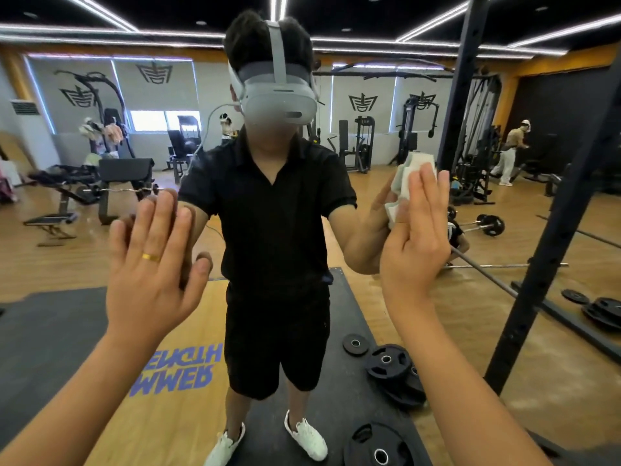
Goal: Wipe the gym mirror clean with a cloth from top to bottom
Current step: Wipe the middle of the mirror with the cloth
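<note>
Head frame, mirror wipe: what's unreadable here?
Head view: cloth mostly hidden behind the right hand; its size and fold unclear.
Head view: mirror top and bottom edges cut off by the frame; wipe progress unknown.
Head view: smears on the mirror too faint to see.
Head view: left hand palm hidden by its own back.

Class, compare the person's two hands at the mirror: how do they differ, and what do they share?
The left hand touches the mirror bare and wears a gold ring; the right hand presses a white cloth to it. Left fingers spread slightly; right fingers lie together. Both are raised, fingers straight.
</note>
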A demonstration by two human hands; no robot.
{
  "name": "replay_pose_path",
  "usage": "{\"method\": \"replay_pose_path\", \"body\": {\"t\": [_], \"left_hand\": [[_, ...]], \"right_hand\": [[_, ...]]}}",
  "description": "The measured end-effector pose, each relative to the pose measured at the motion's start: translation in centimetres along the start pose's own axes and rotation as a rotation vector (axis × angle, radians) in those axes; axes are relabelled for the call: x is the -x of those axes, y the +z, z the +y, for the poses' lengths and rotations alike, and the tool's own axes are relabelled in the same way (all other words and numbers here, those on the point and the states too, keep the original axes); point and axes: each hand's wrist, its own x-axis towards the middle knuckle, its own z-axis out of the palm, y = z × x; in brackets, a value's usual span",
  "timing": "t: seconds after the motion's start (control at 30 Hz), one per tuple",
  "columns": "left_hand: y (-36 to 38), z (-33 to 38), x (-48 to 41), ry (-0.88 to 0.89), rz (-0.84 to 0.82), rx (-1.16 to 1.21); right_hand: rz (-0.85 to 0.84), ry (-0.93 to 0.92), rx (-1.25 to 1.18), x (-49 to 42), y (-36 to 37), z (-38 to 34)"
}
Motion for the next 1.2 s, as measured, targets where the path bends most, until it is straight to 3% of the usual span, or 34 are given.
{"method": "replay_pose_path", "body": {"t": [0.1,0.2,0.33,0.47,0.57,0.7,0.83,0.93,1.07,1.2], "left_hand": [[-0.1,-0.2,0.0,0.023,0.013,0.015],[-0.1,-0.2,0.0,0.031,0.012,0.004],[-0.1,-0.1,0.1,0.009,0.011,-0.009],[0.0,-0.1,0.2,-0.006,0.009,0.000],[-0.1,0.0,0.2,-0.010,0.011,0.004],[-0.1,-0.1,0.1,-0.005,0.007,-0.010],[-0.1,-0.1,0.2,-0.009,0.005,-0.013],[-0.1,0.0,0.2,-0.004,0.006,-0.003],[-0.1,0.0,0.3,-0.004,0.002,-0.009],[-0.2,0.0,0.2,-0.006,-0.008,0.002]], "right_hand": [[0.036,0.002,0.023,1.2,1.7,-3.1],[-0.131,-0.172,0.023,4.6,3.3,-5.7],[-0.272,-0.416,0.095,3.6,1.4,-3.1],[-0.113,-0.201,0.135,-0.5,0.7,-1.6],[0.017,-0.008,0.060,0.0,2.8,-5.3],[-0.127,-0.183,0.032,2.6,3.6,-8.7],[-0.255,-0.382,0.137,0.7,1.1,-4.2],[-0.123,-0.227,0.202,-1.4,0.2,-1.7],[0.031,0.064,0.135,0.5,3.2,-6.0],[-0.126,-0.163,0.049,4.2,5.2,-11.0]]}}
